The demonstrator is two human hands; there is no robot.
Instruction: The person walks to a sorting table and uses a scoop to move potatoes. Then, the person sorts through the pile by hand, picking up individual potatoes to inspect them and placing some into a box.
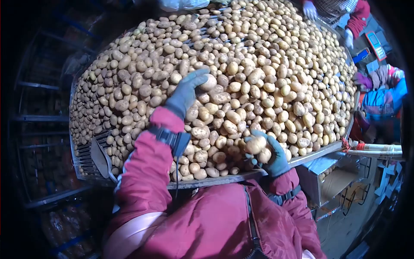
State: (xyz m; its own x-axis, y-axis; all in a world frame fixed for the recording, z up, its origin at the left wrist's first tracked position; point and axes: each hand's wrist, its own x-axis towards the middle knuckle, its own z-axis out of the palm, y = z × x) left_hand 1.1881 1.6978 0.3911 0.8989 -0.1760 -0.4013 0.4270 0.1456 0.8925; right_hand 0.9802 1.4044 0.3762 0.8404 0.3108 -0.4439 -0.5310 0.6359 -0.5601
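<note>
both grips closed: left hand (186, 94) around one potato (210, 82), right hand (275, 159) around two potatoes (256, 145).

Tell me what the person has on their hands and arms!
Both hands wear blue-grey gloves: the left hand and the right hand. The sleeves are dark red and puffy. A black strap wraps the left wrist, with a black cable hanging from it; a second strap circles the right wrist.

Pale round potato (210, 82) in your left grip (186, 93), mid-heap (267, 64); 2 dusty potatoes (257, 145) in right grip (274, 159), nr front edge.
</note>
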